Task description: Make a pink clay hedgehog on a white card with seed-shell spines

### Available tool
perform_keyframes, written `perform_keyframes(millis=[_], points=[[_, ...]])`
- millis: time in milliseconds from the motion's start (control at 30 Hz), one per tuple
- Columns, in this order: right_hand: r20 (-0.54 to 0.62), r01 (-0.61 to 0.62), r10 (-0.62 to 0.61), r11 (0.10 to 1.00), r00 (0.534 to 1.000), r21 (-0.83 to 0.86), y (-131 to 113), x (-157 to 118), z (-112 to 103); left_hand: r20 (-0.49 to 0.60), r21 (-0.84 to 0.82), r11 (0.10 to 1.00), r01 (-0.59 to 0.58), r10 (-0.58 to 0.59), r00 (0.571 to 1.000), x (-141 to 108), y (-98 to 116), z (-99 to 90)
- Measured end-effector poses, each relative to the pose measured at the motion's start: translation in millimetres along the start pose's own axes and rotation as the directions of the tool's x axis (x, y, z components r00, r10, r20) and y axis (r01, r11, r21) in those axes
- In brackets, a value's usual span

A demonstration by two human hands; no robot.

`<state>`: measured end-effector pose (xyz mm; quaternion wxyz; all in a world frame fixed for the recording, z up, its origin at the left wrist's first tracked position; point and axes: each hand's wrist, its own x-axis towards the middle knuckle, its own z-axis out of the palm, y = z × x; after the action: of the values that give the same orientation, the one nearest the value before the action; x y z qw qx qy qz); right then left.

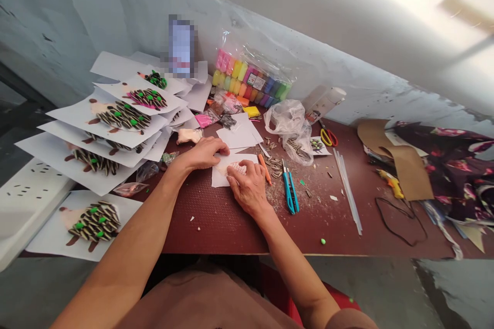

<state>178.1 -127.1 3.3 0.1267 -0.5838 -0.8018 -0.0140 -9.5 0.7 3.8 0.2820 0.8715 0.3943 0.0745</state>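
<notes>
On my feed, the dark red worktable (216,229) meets a scuffed grey wall (293,46). My left hand (206,154) and right hand (249,187) press ungripped on white paper (219,180), sunflower seed shells (275,169) at two o'clock.

The bare left forearm (116,249) and right forearm (293,266) reach far; the left hand (206,154) lies flat, the right hand (249,188) curves downward just beside it.
</notes>
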Motion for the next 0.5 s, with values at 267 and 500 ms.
perform_keyframes(millis=[267, 500], points=[[0.025, -0.005, 0.005, 1.000, 1.000, -0.011, -1.6, 1.9, -0.5, -0.004, -0.014, 1.000, 0.001, -0.001, 1.000, -0.7, -0.2, 0.1], [-0.067, -0.015, 0.014, 1.000, 0.998, -0.003, 6.7, -3.0, 0.5, 0.011, -0.008, 1.000, 0.006, -0.006, 1.000, -0.6, 1.3, -1.5]])
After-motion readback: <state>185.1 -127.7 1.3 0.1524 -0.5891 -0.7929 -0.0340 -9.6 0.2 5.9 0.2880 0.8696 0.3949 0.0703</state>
